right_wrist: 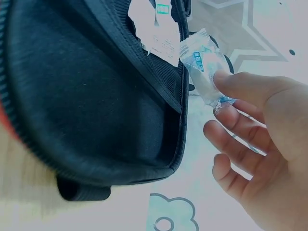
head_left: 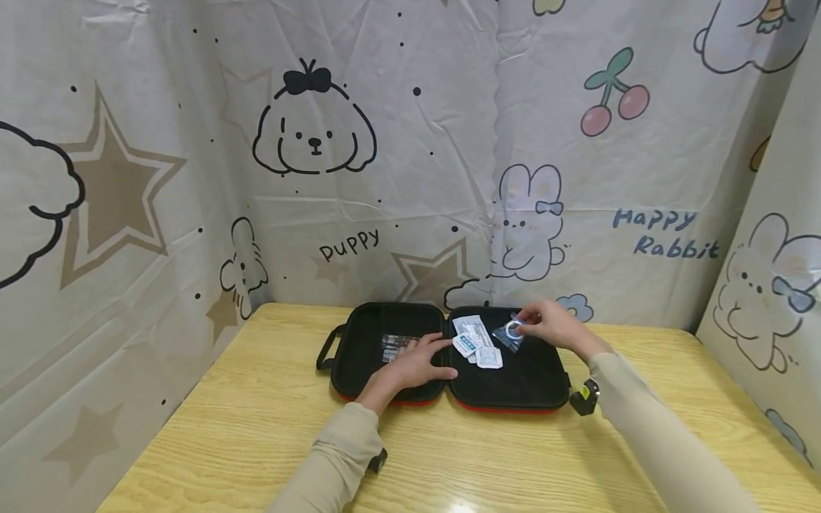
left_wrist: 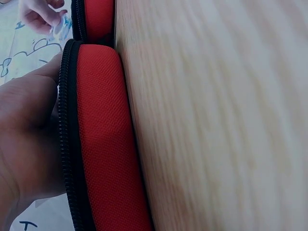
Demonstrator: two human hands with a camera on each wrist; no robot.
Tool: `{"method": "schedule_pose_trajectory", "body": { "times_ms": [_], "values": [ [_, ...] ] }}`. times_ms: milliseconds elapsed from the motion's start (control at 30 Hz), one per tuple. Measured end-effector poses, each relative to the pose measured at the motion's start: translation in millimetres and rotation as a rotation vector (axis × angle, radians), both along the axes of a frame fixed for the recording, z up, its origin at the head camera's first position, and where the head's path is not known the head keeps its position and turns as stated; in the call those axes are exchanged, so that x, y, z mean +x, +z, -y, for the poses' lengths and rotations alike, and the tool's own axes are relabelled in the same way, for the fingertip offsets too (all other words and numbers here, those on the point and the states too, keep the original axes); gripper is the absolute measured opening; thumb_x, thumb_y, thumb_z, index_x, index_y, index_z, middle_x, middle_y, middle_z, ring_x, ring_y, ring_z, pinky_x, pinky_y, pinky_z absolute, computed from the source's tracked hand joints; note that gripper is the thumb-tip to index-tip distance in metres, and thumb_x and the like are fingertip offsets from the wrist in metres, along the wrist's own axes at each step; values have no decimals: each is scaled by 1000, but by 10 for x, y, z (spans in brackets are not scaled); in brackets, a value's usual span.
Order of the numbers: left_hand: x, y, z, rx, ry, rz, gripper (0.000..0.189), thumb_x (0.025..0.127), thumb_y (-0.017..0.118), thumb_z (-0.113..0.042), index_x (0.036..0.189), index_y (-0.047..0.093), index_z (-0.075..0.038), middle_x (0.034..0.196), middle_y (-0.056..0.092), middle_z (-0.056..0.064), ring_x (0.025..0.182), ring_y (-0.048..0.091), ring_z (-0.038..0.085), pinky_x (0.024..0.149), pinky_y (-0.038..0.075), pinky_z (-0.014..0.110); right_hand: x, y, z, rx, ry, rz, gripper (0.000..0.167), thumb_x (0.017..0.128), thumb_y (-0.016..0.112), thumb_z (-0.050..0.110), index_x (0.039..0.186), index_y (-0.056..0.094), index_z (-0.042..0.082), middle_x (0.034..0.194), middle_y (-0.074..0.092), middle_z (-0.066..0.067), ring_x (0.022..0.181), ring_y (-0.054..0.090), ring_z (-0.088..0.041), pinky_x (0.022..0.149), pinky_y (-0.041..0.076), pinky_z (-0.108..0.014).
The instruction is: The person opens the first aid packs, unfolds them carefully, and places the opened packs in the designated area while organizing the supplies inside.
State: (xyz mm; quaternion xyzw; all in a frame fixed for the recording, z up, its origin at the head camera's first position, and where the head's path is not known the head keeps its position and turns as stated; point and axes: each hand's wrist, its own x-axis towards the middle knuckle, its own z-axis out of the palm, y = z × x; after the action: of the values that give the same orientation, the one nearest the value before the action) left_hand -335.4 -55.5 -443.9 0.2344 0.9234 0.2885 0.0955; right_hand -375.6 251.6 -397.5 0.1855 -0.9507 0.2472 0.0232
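A zip case (head_left: 513, 388) with a black lining and red outer shell lies unfolded on the table. My right hand (head_left: 553, 324) pinches a small clear plastic packet (right_wrist: 204, 65) with blue print and something white inside, between thumb and fingers, above the case's right half. Several white paper packets (head_left: 489, 358) lie in that half near the hinge. Over the left half, my left hand (head_left: 413, 365) is stretched toward the hinge with its fingers extended. Beside its fingers shows a clear packet (head_left: 393, 340) of slim items, partly hidden by the hand. Below the left palm is the case's red side (left_wrist: 103, 130).
The case stands on a light wood table (head_left: 256, 406), its carry handle (head_left: 328, 348) pointing left. Behind rises a printed cloth backdrop (head_left: 410, 178) with cartoon animals. A black strap loop (right_wrist: 84, 188) sticks out from the case's right end.
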Motion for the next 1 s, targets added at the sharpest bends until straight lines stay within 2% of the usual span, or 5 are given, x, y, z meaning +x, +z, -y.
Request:
{"method": "schedule_pose_trajectory", "body": {
  "times_ms": [233,500,633,867,1000],
  "values": [
    [-12,-20,-6,-9,4,-2,69,92,67,-45,151,43,-19,162,28,7,146,25,44,115,19,63,191,0,-94,15,-24,10,25,88,73,22,101,73,1,84,65,-4,75,55,-17,64,46,-30],
    [5,3,-4,2,0,7,69,92,67,-45,152,42,-20,162,27,7,147,24,44,116,18,64,373,-43,-222,8,-2,-56,19,87,74,23,94,74,5,79,63,0,70,52,-14,59,42,-26],
    [8,9,-6,-1,-7,-2,69,92,67,-45,152,42,-20,162,28,8,147,24,45,115,19,64,467,-52,-264,17,-19,-58,17,87,75,24,92,74,7,79,62,1,69,51,-13,58,42,-25],
    [12,12,3,1,-3,0,69,92,67,-45,152,42,-20,162,28,7,146,24,46,115,18,64,653,-21,-289,38,-31,-78,15,88,74,24,92,74,9,85,65,1,74,53,-12,62,45,-26],
    [7,2,1,-2,-3,-4,69,92,67,-46,152,43,-20,162,28,7,146,24,45,115,19,63,759,-5,-292,49,-43,-71,14,88,74,23,92,73,10,82,65,3,72,54,-11,62,44,-25]
  ]
}}
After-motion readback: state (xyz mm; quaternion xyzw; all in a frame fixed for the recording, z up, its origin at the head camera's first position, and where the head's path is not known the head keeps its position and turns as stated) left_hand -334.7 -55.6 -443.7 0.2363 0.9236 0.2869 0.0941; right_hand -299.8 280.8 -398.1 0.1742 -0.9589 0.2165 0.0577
